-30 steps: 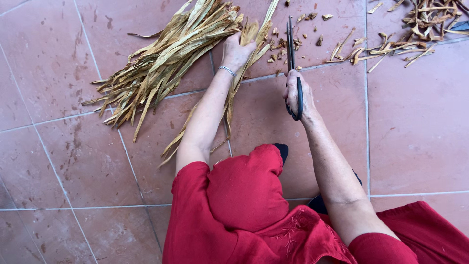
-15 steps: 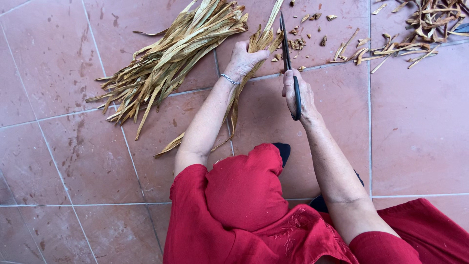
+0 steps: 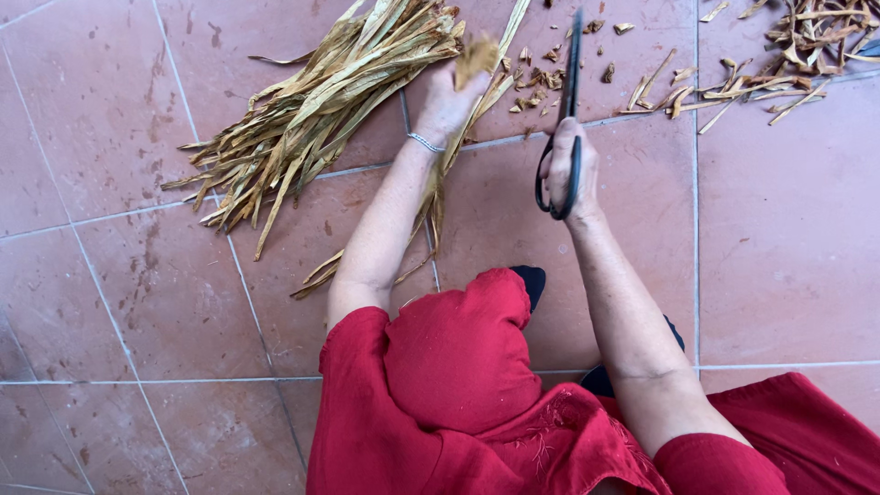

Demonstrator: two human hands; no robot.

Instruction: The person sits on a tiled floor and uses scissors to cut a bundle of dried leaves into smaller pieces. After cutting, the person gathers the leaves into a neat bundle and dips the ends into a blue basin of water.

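Note:
My left hand (image 3: 448, 104) grips a small bundle of dried, straw-coloured leaf strips (image 3: 433, 197); their cut ends stick up past my fingers and the long ends trail back under my forearm. A thin metal bangle sits on that wrist. My right hand (image 3: 570, 168) holds black-handled scissors (image 3: 572, 101) with the blades shut and pointing away from me, just to the right of the bundle. Both arms wear red sleeves.
A big heap of dried leaf strips (image 3: 321, 101) lies on the reddish floor tiles (image 3: 119, 275) to the left of my left hand. Short cut scraps (image 3: 550, 78) are scattered ahead of the scissors. Another pile of cut pieces (image 3: 807, 41) sits at the top right.
My left hand has lifted the bundle's cut end up off the floor. The scissors have stayed beside it, pointing forward.

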